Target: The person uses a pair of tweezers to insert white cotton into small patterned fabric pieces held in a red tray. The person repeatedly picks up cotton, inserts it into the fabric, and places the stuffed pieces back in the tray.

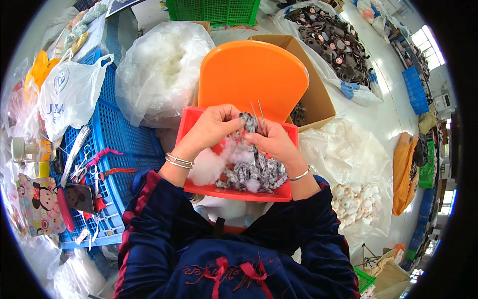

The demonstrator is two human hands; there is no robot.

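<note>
My left hand (214, 124) pinches a small grey fuzzy plush piece (248, 122) over a red tray (239, 193). Close against it on the other side, my right hand (276, 144) has its fingers closed on the same piece. Two thin metal prongs (259, 110) stick up by the right fingers; whether they are tweezers or separate needles I cannot tell. Inside the tray, below both hands, lie several grey-and-white fuzzy pieces (249, 174) and a tuft of white stuffing (206, 167).
An orange chair (251, 70) stands just beyond the tray, beside a cardboard box (318, 99). A clear bag of stuffing (159, 70) is at far left. Blue crates (117, 184) at left bear scissors and a phone. White pieces (356, 204) lie on plastic at right.
</note>
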